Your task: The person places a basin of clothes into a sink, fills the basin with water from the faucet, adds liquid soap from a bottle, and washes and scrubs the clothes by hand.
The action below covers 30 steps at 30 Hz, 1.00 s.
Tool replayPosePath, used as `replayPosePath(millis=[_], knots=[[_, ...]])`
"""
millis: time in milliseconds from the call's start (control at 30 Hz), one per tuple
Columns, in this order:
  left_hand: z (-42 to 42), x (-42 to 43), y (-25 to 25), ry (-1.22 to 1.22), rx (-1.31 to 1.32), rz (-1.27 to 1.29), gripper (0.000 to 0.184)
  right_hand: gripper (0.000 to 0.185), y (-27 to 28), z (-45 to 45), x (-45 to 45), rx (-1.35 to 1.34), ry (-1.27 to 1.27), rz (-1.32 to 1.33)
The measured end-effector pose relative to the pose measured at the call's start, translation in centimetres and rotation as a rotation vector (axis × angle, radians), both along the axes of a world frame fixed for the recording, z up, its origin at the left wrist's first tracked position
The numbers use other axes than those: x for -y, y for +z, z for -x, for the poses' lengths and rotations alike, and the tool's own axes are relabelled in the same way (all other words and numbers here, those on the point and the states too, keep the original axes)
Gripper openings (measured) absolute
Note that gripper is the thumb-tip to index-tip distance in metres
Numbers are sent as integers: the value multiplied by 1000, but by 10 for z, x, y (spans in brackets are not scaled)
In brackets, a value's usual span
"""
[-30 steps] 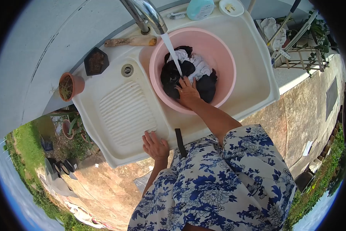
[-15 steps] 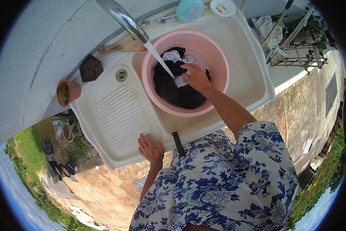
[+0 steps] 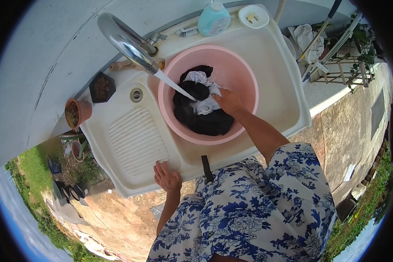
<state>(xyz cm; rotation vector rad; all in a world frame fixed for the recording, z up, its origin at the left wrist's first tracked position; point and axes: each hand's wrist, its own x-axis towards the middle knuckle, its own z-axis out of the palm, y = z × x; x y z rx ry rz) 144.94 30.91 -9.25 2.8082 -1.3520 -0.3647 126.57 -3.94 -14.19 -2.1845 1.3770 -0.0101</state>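
Note:
A pink basin (image 3: 244, 70) stands in the right bowl of a white sink (image 3: 292, 100). Black cloth (image 3: 207, 123) and white cloth (image 3: 207, 105) lie bunched inside it. Water runs from a curved chrome faucet (image 3: 128, 41) onto the cloth. My right hand (image 3: 229, 101) is inside the basin, its fingers closed on the right edge of the white cloth. On the sink's front edge, beside the ribbed washboard (image 3: 137, 139), my left hand (image 3: 166, 177) rests with its fingers spread and nothing in it.
Behind the basin are a light blue bottle (image 3: 214, 19), a brush (image 3: 187, 32) and a white soap dish (image 3: 253, 16). A wooden piece (image 3: 128, 65), a black pot (image 3: 102, 87) and a terracotta pot (image 3: 78, 112) line the left back edge.
My right hand has gone from lying on the dark cloth to the right side of the white cloth and closed on it. The view has shifted, showing more of the faucet. My left hand stays at the edge.

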Motion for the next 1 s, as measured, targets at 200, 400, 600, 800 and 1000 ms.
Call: replayPosePath(millis=[200, 400, 600, 800, 1000], knots=[[0, 0, 1, 25, -8, -38, 57, 32, 76, 6, 19, 492, -168, 116], [0, -3, -2, 34, -19, -33, 58, 28, 133, 28, 35, 799, -311, -73], [0, -4, -1, 47, -31, -60, 59, 46, 53, 40, 35, 406, 100, 143], [3, -1, 3, 17, -8, -61, 58, 71, -44, 0, 8, -146, -4, 189], [-1, -4, -2, -12, 9, -30, 58, 59, -42, -19, 59, -286, 89, 164]])
